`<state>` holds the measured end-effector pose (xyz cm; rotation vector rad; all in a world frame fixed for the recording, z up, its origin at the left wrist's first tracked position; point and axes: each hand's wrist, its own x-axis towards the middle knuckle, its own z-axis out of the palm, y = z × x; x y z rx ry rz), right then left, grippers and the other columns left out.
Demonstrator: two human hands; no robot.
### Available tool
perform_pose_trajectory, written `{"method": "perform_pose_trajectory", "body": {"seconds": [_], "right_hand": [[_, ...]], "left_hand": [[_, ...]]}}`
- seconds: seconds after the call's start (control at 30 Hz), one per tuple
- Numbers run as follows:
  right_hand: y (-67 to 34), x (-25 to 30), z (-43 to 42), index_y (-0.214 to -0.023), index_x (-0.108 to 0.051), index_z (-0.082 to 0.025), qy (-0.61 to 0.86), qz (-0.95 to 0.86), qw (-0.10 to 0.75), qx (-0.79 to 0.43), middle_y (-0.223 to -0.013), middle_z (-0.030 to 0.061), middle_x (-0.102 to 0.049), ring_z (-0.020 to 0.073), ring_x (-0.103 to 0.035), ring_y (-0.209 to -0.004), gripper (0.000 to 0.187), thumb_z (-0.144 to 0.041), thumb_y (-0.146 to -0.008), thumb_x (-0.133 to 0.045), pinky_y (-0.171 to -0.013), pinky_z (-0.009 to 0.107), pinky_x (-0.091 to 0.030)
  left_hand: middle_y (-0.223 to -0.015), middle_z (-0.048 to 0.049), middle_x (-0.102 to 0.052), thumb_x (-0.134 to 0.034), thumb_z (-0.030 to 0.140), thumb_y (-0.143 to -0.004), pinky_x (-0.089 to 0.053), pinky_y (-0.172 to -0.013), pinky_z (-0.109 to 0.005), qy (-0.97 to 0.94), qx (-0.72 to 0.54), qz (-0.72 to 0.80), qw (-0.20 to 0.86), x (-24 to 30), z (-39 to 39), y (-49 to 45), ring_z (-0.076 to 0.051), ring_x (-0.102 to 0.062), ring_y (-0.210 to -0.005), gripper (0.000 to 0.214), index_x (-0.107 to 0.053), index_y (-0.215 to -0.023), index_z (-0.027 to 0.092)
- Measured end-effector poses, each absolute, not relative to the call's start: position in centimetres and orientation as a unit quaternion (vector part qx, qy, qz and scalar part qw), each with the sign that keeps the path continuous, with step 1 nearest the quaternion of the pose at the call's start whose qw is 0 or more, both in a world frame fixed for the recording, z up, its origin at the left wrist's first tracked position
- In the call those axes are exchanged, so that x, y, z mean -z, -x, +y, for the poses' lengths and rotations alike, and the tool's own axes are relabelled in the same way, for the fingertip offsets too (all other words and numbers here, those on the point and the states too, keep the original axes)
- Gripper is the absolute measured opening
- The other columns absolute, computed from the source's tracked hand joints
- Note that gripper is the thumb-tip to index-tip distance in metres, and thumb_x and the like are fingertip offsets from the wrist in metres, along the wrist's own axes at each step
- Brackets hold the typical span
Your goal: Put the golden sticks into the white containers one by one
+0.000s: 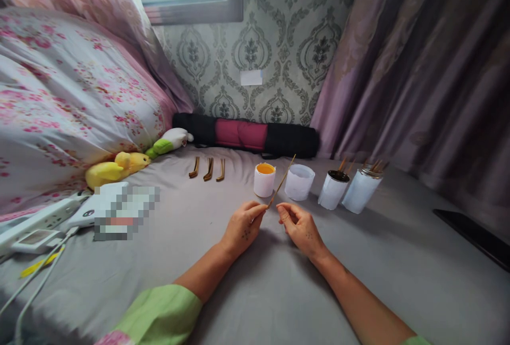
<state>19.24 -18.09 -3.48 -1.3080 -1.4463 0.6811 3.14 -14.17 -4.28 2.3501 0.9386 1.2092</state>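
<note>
My left hand (pixel 244 228) pinches the lower end of a thin brown stick (pixel 282 182), which slants up to the right. Close beside it, my right hand (pixel 302 226) has its fingers curled and thumb pressed in; whatever they may hold is too small to make out. Just beyond the hands stand a white-wrapped cup with an orange inside (pixel 264 181) and a wider whitish tub (pixel 299 183). To the right, a white-wrapped can (pixel 333 192) and a white-wrapped jar (pixel 360 192) have sticks poking out. Several bent brown sticks lie in small groups (pixel 208 168) at the left.
A black and maroon roll bag (pixel 241 133) lies along the wall. Yellow (pixel 115 169) and green-white (pixel 169 142) plush toys, a power strip (pixel 43 220) and white cables (pixel 43 265) are on the left. At the right edge lies a dark flat object (pixel 474 236).
</note>
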Motion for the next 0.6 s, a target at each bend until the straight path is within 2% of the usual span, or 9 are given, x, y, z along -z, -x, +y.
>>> {"method": "perform_pose_trajectory", "body": {"seconds": [0.27, 0.6], "right_hand": [[-19.09, 3.43, -18.20, -0.092, -0.058, -0.014, 0.532, -0.596, 0.518, -0.305, -0.075, 0.0060, -0.062, 0.0139, -0.057, -0.063, 0.036, -0.045, -0.078, -0.048, -0.049, 0.022, -0.043], [-19.13, 3.30, -18.08, -0.086, -0.059, -0.013, 0.533, -0.583, 0.532, -0.306, -0.061, 0.0018, -0.057, 0.0098, -0.048, -0.047, 0.038, -0.048, -0.077, -0.047, -0.044, 0.021, -0.038]], "left_hand": [[-0.094, -0.0057, -0.058, -0.036, 0.022, -0.086, -0.042, -0.077, -0.026, -0.866, -0.366, 0.318, 0.117, 4.03, -14.62, -2.96, -0.014, -0.053, -0.088, 0.029, -0.060, -0.103, 0.022], [-0.092, -0.0052, -0.058, -0.033, 0.020, -0.087, -0.042, -0.075, -0.024, -0.889, -0.314, 0.316, 0.101, 3.86, -14.82, -2.94, -0.014, -0.052, -0.085, 0.031, -0.059, -0.104, 0.022]]}}
